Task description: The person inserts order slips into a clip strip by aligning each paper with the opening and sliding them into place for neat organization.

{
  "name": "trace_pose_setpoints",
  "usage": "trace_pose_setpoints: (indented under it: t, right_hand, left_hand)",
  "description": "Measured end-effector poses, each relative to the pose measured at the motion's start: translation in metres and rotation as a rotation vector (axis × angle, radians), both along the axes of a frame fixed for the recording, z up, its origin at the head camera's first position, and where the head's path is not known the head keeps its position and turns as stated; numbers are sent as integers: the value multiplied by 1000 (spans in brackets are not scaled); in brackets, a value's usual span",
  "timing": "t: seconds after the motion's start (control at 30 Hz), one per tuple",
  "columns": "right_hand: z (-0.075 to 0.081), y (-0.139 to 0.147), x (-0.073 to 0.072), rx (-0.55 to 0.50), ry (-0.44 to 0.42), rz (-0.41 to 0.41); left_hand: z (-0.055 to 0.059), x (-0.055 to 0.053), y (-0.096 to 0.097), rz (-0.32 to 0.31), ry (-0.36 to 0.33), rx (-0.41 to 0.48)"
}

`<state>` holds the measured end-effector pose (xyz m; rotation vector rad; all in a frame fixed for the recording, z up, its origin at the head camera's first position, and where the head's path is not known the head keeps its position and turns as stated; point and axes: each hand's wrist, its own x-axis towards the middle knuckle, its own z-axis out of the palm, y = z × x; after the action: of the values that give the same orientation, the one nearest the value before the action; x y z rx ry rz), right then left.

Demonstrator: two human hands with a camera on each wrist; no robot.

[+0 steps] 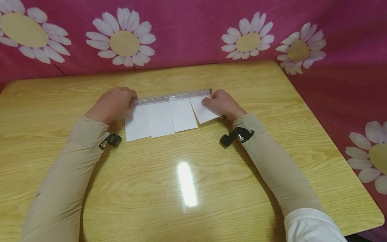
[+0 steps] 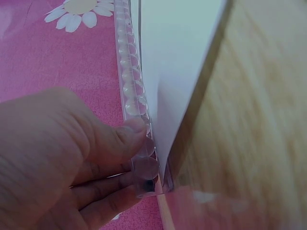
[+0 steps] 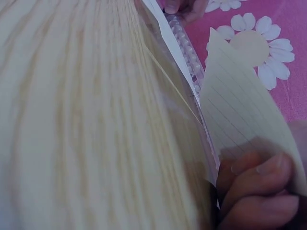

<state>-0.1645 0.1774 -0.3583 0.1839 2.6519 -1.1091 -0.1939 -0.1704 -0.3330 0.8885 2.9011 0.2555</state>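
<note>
A long, clear plastic strip (image 1: 172,96) with a row of round, see-through shapes in it lies on the wooden table. Several white paper pieces (image 1: 160,119) lie side by side along its near edge. My left hand (image 1: 116,104) pinches the strip's left end; in the left wrist view its thumb (image 2: 134,129) presses on the front. The rightmost paper piece (image 1: 202,109) stands slightly apart from its neighbour and is pinched by my right hand (image 1: 222,104), thumb on top. In the right wrist view this paper (image 3: 240,100) is raised, showing its lined underside, with fingers (image 3: 259,182) curled beneath.
The wooden table (image 1: 145,188) extends on all sides of the papers, with its right edge slanting away. Behind it hangs a pink cloth (image 1: 184,37) with large white flowers. A black wrist camera (image 1: 112,139) is strapped on the left sleeve and another camera (image 1: 228,139) on the right.
</note>
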Motion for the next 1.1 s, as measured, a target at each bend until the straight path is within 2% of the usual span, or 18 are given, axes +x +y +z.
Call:
trace_pose_setpoints:
  t: [0.1, 0.43, 0.67, 0.97, 1.1]
  right_hand:
    - [1, -1, 1, 10, -3, 2]
    - [9, -2, 4, 139, -20, 44]
    - [14, -2, 8, 189, -64, 72]
    - [19, 6, 10, 339, -41, 193]
    - [19, 15, 7, 343, -24, 210]
  left_hand:
    - [0, 0, 0, 5, -8, -8]
    - [-1, -1, 0, 0, -19, 0]
    - [-1, 0, -1, 21, -32, 1]
    - [-3, 0, -4, 33, -46, -8]
    - [-4, -1, -7, 28, -37, -2]
